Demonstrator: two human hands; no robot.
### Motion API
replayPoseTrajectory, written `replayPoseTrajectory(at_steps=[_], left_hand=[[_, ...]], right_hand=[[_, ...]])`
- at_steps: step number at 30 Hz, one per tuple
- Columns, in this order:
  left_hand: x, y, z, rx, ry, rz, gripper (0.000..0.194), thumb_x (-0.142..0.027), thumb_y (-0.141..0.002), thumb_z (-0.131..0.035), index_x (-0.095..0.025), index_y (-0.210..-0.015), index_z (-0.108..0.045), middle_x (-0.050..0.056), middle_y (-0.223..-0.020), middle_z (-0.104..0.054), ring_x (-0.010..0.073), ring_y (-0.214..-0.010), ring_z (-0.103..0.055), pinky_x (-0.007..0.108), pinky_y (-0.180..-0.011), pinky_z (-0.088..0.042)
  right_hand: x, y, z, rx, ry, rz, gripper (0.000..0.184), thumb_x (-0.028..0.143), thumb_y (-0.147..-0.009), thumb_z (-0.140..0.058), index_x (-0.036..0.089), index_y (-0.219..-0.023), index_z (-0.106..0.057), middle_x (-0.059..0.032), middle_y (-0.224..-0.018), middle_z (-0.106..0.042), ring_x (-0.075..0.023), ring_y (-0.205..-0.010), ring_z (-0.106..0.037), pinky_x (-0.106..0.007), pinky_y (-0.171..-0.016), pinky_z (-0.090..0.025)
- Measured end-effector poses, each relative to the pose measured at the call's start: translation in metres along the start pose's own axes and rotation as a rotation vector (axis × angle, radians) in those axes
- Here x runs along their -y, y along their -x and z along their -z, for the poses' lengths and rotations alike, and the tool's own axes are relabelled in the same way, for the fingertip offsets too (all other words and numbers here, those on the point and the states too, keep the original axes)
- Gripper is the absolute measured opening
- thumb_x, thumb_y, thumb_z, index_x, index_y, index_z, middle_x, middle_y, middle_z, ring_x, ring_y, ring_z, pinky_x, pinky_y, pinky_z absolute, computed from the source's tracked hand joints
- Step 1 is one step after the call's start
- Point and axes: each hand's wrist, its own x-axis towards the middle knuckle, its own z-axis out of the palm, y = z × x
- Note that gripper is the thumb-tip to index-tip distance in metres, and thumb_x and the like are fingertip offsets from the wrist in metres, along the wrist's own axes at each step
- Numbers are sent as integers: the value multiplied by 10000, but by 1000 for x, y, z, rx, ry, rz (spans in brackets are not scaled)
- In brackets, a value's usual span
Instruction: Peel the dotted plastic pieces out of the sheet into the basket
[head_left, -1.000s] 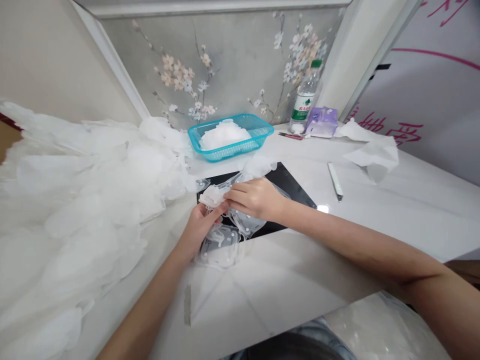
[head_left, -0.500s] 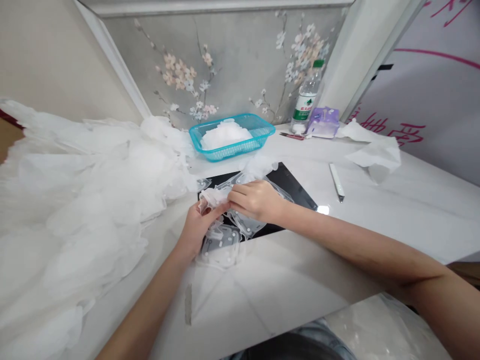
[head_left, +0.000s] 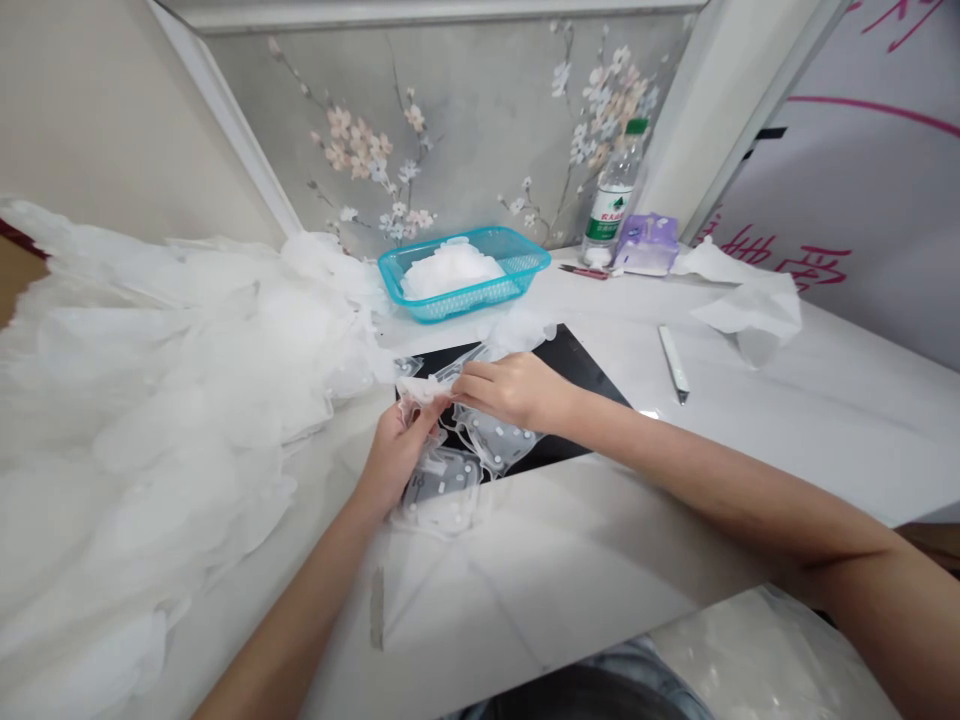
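My left hand (head_left: 391, 450) is closed on a thin, translucent white sheet piece (head_left: 420, 390) with wavy edges, thumb on top. Fingertips of my right hand (head_left: 514, 392) pinch the same piece at its right end, so the hands nearly meet. Beneath them lies a black flat board (head_left: 577, 365). Several clear sheet pieces with small white dots (head_left: 499, 440) rest on it under my right hand. Another dotted clear sheet (head_left: 442, 490) overhangs the board's front edge below my left hand. What exactly lies between the fingertips is hidden.
A large heap of white translucent sheets (head_left: 187, 400) covers the left side. Behind the board stands a blue basket (head_left: 465, 305) holding white pieces. Farther right are a bottle (head_left: 611, 205), a purple tissue pack (head_left: 649, 245), red-handled snips (head_left: 585, 271), a white cutter (head_left: 673, 362) and crumpled tissue (head_left: 757, 305).
My right hand has shifted slightly left and up, and its fingers are closer to my left thumb. The held piece has folded or flattened a little. Surrounding things stay in place.
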Motion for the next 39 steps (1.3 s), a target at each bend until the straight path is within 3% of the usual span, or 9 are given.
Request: replayPoseTrajectory(at_steps=[3, 8, 16, 24, 27, 32, 39], left_hand=[[1, 1, 0, 50, -32, 12, 378, -526, -746, -578, -169, -634, -522, -45, -555, -465, 92, -518, -407, 222, -503, -318], [6, 0, -3, 2, 12, 31, 263, -428, -751, -571, -170, -705, -554, -53, -579, -472, 100, -557, -434, 218, -535, -340], [4, -3, -1, 35, 38, 66, 151, -333, -723, -568, -184, -717, -545, -65, -548, -470, 95, -534, -422, 210, -517, -320], [0, 0, -2, 101, -9, 40, 98, -246, -649, -528, -186, -601, -466, -63, -546, -421, 100, -534, -396, 216, -515, -316], [0, 0, -2, 76, -6, 32, 100, -262, -617, -527, -184, -581, -474, -53, -553, -443, 114, -564, -417, 225, -538, -333], [0, 2, 0, 95, -14, 43, 134, -303, -604, -533, -187, -557, -486, -42, -525, -443, 123, -545, -402, 240, -513, -314], [-1, 6, 1, 171, 56, -83, 270, -405, -711, -608, -181, -619, -488, -31, -600, -498, 119, -607, -459, 235, -587, -370]], right_hand=[[-4, 0, 1, 8, 10, 38, 332, 265, -962, -316, 140, -855, -604, -25, -757, -593, -83, -525, -439, -265, -463, -164], [-2, -1, 0, 8, 29, 63, 320, 249, -955, -325, 134, -831, -597, -29, -736, -589, -87, -523, -447, -272, -465, -158], [3, -1, 1, -22, 56, -41, 272, 215, -937, -349, 140, -852, -597, -29, -752, -604, -99, -526, -452, -267, -459, -162], [-5, -3, 10, -33, 11, -283, 316, 263, -935, -321, 124, -896, -601, -53, -851, -643, -118, -562, -498, -259, -470, -200], [-1, -2, 8, -13, -43, -233, 285, 243, -920, -336, 122, -938, -593, -62, -895, -644, -122, -593, -519, -253, -470, -221], [7, 1, 2, 12, -132, 5, 317, 212, -916, -355, 146, -1187, -505, -86, -1153, -592, -121, -736, -574, -238, -470, -254], [7, 4, -5, 53, -41, 91, 300, 188, -929, -351, 159, -1167, -533, -63, -1037, -627, -113, -704, -586, -251, -481, -256]])
